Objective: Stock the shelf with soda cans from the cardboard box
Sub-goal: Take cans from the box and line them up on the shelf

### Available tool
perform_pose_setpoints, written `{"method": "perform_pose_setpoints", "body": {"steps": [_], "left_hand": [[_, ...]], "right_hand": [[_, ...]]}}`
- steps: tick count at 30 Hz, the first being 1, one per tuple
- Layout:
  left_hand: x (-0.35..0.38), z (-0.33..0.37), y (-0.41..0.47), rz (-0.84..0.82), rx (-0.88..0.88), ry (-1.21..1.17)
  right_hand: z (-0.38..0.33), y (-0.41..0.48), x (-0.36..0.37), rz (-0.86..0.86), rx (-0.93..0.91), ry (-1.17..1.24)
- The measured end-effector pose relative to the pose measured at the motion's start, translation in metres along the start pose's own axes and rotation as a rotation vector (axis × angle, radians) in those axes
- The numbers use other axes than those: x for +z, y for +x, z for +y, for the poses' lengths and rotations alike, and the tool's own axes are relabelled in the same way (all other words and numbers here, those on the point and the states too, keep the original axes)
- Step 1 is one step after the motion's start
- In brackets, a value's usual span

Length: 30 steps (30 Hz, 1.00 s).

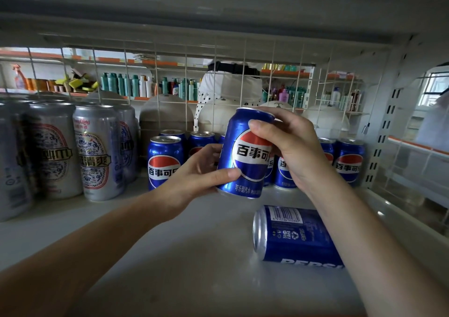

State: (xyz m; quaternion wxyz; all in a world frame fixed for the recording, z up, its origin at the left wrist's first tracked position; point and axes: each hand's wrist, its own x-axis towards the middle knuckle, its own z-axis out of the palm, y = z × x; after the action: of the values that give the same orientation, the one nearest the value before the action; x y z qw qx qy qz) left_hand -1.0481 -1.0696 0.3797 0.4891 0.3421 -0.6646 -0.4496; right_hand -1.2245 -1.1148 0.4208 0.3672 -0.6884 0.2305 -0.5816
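Head view, soda can (245, 154), fingers (263, 128) curled round it

The one camera sits on the person's head, looking forward and a bit down, close into the shelf (170, 231).

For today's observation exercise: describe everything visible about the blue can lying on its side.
The lying can is glossy blue metal with a silver rim facing left. A white barcode and a recycling mark face up, and white PEPSI lettering runs along its near side. It rests on the grey shelf. The right forearm hides its right end.
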Motion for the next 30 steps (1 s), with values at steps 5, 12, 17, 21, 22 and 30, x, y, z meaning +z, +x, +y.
{"method": "perform_pose_setpoints", "body": {"steps": [5,12,17,21,22,30], "left_hand": [[0.005,0.0,0.002,-0.002,0.024,0.07],[-0.002,-0.004,0.0,-0.004,0.079,-0.033],[-0.009,-0.002,0.001,0.041,0.099,-0.161],[-0.009,-0.002,0.001,0.002,0.095,-0.093],[-0.009,-0.002,0.001,-0.002,0.092,-0.087],[-0.01,-0.003,0.002,-0.065,0.101,0.008]], "right_hand": [[0.0,0.002,0.0,0.031,-0.012,-0.041],[-0.008,-0.003,0.004,-0.092,0.06,-0.045],[-0.007,-0.002,0.003,-0.225,0.2,0.054],[-0.002,-0.001,0.002,-0.259,0.173,0.062],[-0.002,-0.002,0.002,-0.269,0.174,0.076],[0.001,-0.004,0.001,-0.268,0.113,0.026]]}}
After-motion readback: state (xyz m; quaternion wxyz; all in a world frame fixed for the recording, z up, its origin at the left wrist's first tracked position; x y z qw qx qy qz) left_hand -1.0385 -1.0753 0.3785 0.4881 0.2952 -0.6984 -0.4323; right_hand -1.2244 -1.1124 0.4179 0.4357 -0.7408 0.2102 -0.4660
